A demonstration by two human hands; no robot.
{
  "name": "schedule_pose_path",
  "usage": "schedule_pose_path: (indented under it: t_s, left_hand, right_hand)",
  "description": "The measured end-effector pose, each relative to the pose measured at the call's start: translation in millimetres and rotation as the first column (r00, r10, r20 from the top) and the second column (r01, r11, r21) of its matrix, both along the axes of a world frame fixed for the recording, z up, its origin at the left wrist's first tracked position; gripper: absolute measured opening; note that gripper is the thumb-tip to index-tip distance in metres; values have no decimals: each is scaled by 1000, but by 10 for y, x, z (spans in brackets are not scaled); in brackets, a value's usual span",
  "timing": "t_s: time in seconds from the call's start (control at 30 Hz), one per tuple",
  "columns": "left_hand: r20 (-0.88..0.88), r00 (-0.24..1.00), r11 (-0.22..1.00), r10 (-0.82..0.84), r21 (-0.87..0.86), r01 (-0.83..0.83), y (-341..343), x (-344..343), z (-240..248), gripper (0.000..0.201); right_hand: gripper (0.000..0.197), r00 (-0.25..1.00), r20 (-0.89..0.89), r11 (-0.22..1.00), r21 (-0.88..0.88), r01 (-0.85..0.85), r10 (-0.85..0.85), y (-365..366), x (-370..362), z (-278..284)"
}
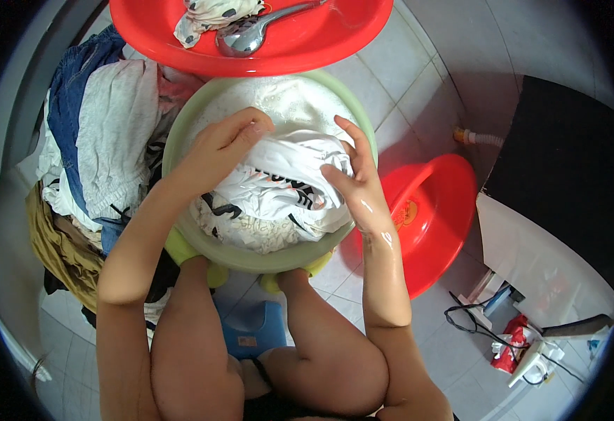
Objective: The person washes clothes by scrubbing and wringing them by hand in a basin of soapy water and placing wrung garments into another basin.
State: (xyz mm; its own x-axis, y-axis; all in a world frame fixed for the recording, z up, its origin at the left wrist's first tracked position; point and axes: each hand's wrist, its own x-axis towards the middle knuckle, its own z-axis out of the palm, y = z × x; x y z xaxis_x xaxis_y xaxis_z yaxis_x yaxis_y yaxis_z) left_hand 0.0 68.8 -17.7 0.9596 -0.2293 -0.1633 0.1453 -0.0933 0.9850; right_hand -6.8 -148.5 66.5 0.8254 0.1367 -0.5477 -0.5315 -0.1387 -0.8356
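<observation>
A pale green basin (180, 123) full of foamy water and wet laundry stands between my feet. Over it, a white shirt (293, 158) with dark lettering and small orange marks is bunched between my hands. My left hand (230, 140) pinches its upper left side, fingers closed. On the opposite side my right hand (361, 182) holds the cloth loosely, thumb at the front and index finger raised; part of this grip is hidden. My right wrist shines wet. White lace-like fabric (261, 231) lies lower in the basin, and more pale cloth (289, 98) soaks at the far side.
Beyond stands a red tub (307, 59) with a shower head (244, 36) and spotted cloth (216, 17). A red basin (429, 231) rests at right. Piled clothes (117, 133) lie left. A blue stool (254, 330) is beneath me; cables (471, 316) trail at lower right.
</observation>
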Motion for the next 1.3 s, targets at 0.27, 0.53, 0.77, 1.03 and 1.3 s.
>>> schedule_pose_path:
  t_s: [0.27, 0.53, 0.77, 1.03, 1.3]
  left_hand:
    - [-191, 867, 758, -461, 423, 497, 169, -65, 108, 30]
    - [-112, 992, 992, 54, -111, -67, 77, 126, -276, 23]
    - [-203, 938, 864, -279, 374, 338, -296, -38, -615, 39]
    - [-196, 980, 960, 28, 278, 28, -668, -47, -844, 30]
    - [575, 767, 922, -284, 384, 54, -727, -260, 82, 18]
  right_hand:
    - [70, 956, 197, 975, -5, -221, 218, -15, -70, 249]
    - [37, 983, 105, 850, -520, -77, 153, -227, -105, -727]
    - [24, 765, 407, 636, -771, -4, 499, 50, -261, -1318]
    - [28, 855, -283, 888, 25, 460, -435, -41, -85, -1788]
    - [35, 892, -388, 767, 490, 414, -234, 241, -282, -1023]
